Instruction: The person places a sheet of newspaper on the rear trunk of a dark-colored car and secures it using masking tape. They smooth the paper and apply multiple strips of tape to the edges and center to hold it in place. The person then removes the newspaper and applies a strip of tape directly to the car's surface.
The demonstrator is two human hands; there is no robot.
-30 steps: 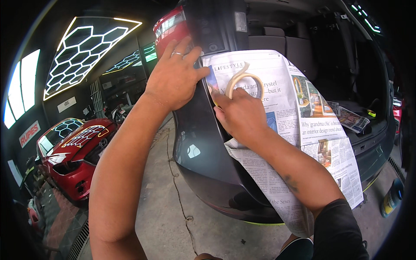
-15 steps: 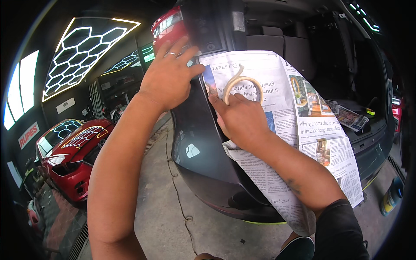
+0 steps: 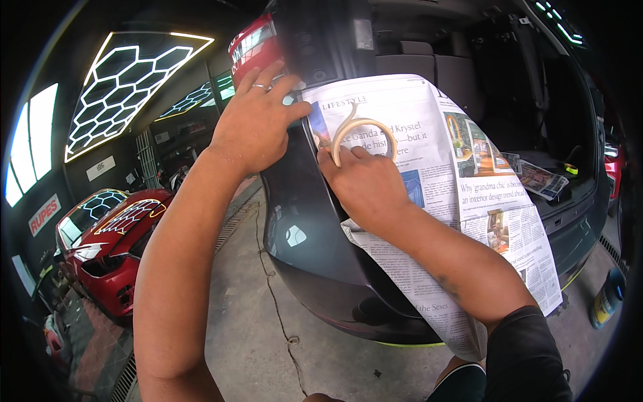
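A sheet of newspaper (image 3: 429,100) drapes over the rear corner of a dark grey car, covering part of its bumper (image 3: 295,221). My left hand (image 3: 258,127) lies with fingers spread on the bodywork below the red tail light (image 3: 256,41). Its thumb reaches the paper's upper left edge. A roll of masking tape (image 3: 392,139) is in my right hand (image 3: 365,187), with a loose tape end curling up from it. My right fingertips press near the left edge of the newspaper. The fingers' undersides are hidden.
The car's cargo area stands open, with more newspaper (image 3: 541,179) on its sill. A blue bottle-like container (image 3: 608,299) stands on the floor at right. At left is a red car (image 3: 110,251). A thin cable (image 3: 274,301) runs along the concrete floor.
My right hand and the tape roll have shifted slightly left and down along the newspaper's edge. The left hand keeps its place on the car, and the whole view has moved a little.
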